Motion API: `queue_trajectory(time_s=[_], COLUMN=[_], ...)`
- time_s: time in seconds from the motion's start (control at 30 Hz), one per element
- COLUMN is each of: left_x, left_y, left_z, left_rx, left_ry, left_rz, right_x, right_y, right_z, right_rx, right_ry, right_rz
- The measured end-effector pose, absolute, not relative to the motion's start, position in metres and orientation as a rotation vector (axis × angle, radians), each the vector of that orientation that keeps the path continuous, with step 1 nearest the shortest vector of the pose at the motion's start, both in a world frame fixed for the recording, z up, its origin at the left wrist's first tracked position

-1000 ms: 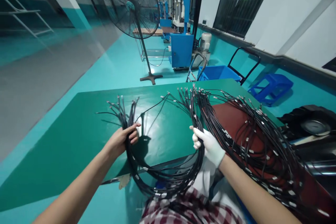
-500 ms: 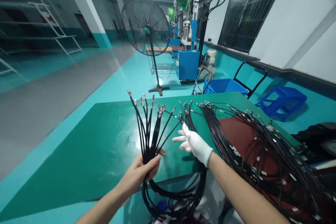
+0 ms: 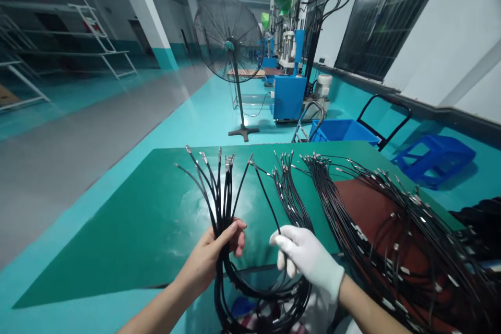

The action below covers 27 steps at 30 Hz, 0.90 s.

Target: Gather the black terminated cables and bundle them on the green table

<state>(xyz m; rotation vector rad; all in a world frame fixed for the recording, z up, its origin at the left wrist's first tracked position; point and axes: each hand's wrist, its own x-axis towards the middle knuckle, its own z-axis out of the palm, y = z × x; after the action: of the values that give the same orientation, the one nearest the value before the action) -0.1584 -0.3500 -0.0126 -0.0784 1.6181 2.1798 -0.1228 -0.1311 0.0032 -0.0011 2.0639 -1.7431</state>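
My bare left hand (image 3: 225,240) is wrapped round a bundle of black cables (image 3: 224,203) with metal connectors at their upper ends, which fan out above the grip. The bundle's lower lengths loop down past the table's front edge. In a white glove, my right hand (image 3: 299,250) pinches a single black cable (image 3: 266,193) between thumb and fingers. That cable rises to a metal tip close beside a tip of the left-hand bundle; I cannot tell whether they touch. Behind the glove, a smaller group of black cables (image 3: 289,193) lies on the green table (image 3: 117,229).
A large pile of black cables (image 3: 332,203) covers the table's right side, partly over a brown-red sheet (image 3: 364,203). Past the table stand a pedestal fan (image 3: 235,62), a blue machine (image 3: 289,96), a blue crate (image 3: 344,130) on a trolley and a blue stool (image 3: 434,159).
My right hand came down and toward me, its spread fingers closing on a single cable. My left hand keeps its hold on the bundle. The view has shifted slightly left.
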Motion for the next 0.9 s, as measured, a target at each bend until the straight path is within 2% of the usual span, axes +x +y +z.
queue_trajectory(time_s=[0.3,0.9], left_x=[-0.157,-0.146], left_y=[-0.345,-0.332], left_z=[-0.010,-0.009], left_rx=[0.028,0.048], left_ry=[1.473,1.436], left_rz=[2.191,2.117], right_x=[-0.088,-0.068], right_y=[-0.133,-0.134], right_z=[0.001,-0.025], right_rx=[0.299,0.280], right_ry=[2.103,2.108], right_rz=[-1.652,-1.689])
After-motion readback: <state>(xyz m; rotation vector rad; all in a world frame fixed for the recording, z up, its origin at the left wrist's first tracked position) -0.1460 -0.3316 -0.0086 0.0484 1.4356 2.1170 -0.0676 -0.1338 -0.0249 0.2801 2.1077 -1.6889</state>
